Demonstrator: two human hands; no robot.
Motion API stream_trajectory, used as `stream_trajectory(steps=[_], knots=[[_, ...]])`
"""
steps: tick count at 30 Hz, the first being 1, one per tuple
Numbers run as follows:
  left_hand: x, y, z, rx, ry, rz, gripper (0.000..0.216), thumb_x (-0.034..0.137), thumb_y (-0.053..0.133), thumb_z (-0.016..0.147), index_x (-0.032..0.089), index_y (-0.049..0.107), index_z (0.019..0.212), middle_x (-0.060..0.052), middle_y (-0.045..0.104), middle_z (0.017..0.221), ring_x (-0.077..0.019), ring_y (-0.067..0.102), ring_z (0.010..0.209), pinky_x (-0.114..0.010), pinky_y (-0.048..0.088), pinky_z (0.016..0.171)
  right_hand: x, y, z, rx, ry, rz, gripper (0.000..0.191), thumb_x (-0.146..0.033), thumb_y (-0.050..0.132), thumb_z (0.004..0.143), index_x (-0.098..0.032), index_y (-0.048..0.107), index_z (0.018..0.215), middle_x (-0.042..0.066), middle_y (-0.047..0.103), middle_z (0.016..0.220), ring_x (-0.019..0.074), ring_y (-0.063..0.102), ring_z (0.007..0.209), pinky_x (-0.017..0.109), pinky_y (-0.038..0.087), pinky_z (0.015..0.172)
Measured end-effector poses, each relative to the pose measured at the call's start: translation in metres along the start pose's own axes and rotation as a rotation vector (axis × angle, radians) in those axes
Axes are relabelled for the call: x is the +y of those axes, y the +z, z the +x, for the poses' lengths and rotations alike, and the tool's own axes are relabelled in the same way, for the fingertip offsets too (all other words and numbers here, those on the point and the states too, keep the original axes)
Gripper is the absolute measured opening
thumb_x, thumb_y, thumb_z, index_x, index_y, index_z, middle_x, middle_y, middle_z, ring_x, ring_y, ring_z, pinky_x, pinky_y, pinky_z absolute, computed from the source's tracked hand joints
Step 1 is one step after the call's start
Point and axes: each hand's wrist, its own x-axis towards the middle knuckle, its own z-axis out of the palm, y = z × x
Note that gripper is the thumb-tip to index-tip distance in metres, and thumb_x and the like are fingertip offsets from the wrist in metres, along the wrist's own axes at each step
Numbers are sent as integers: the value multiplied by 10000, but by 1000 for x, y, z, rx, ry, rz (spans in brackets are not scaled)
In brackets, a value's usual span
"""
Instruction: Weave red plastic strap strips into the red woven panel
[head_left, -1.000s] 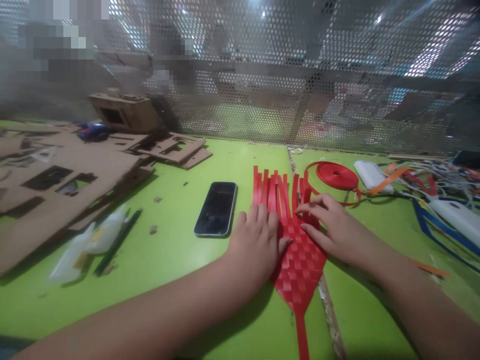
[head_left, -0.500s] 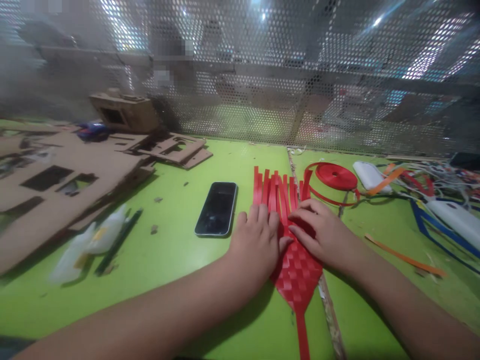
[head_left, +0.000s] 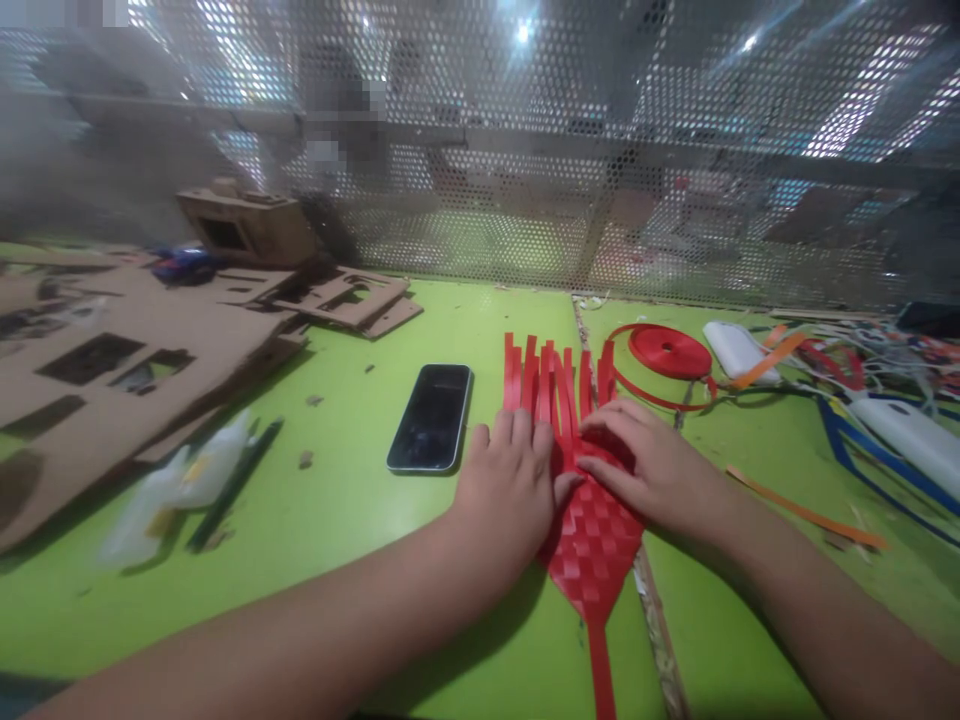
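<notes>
A red woven piece of flat strips (head_left: 592, 540) lies on the green table, tapering to a single tail toward me. Several loose strip ends (head_left: 529, 375) fan out from its far side. My left hand (head_left: 510, 475) rests palm down over the weave's left side, fingers stretched across the strips and thumb apart on the woven part. From the right, my right hand (head_left: 645, 455) reaches onto the weave's upper part, fingers bent and thumb close to them around a red strip. Its grip is partly hidden. Beside my left hand lies a black-screened phone (head_left: 431, 418).
A red strip roll (head_left: 670, 352), a white device (head_left: 739, 353), an orange strip (head_left: 810, 510) and tangled cables lie right. Cardboard sheets (head_left: 187, 330), a cardboard box (head_left: 244, 230) and white glue bottles (head_left: 214, 465) are left. A perforated metal screen (head_left: 480, 240) stands behind.
Both hands stay over the weave almost in place. The right fingers have shifted slightly, and the strip ends beyond them look a little rearranged. The view has moved marginally.
</notes>
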Motion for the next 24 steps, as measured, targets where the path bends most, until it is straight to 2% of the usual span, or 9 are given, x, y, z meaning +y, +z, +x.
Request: stream_trajectory(steps=[3, 6, 9, 13, 24], knots=[[-1, 1, 0, 11, 0, 18, 697, 624, 230, 1040, 115, 579, 1365, -198, 623, 1197, -358, 566, 1118, -485, 487, 893, 11, -19, -2, 11, 61, -37, 265, -419, 684, 916, -236, 653, 1106, 82, 667, 1105, 255, 646, 960, 404, 523, 834], [-1, 3, 1, 25, 9, 17, 679, 621, 251, 1039, 114, 602, 1325, -181, 620, 1157, -343, 564, 1075, -478, 488, 875, 23, -30, -4, -90, 59, -40, 231, -427, 729, 870, -238, 692, 998, 61, 700, 1004, 241, 657, 859, 382, 515, 762], [-1, 3, 1, 27, 14, 22, 664, 616, 266, 1038, 117, 609, 1311, -170, 617, 1127, -333, 564, 1044, -469, 487, 853, 29, -30, -4, -132, 67, -19, 211, -413, 740, 853, -238, 715, 968, 61, 715, 987, 242, 667, 861, 373, 514, 765], [1, 3, 0, 43, 16, 38, 640, 607, 288, 1037, 127, 611, 1309, -165, 614, 1117, -330, 561, 1031, -459, 479, 838, 31, -27, -4, -109, 89, -51, 267, -448, 762, 830, -236, 721, 986, 68, 720, 999, 249, 670, 863, 374, 514, 762], [2, 3, 0, 27, 4, 50, 609, 591, 275, 1049, 140, 616, 1275, -147, 613, 1114, -305, 550, 1015, -425, 475, 824, 27, -27, -4, -182, 101, -58, 209, -431, 740, 862, -229, 702, 899, 45, 722, 910, 219, 657, 797, 352, 508, 737]])
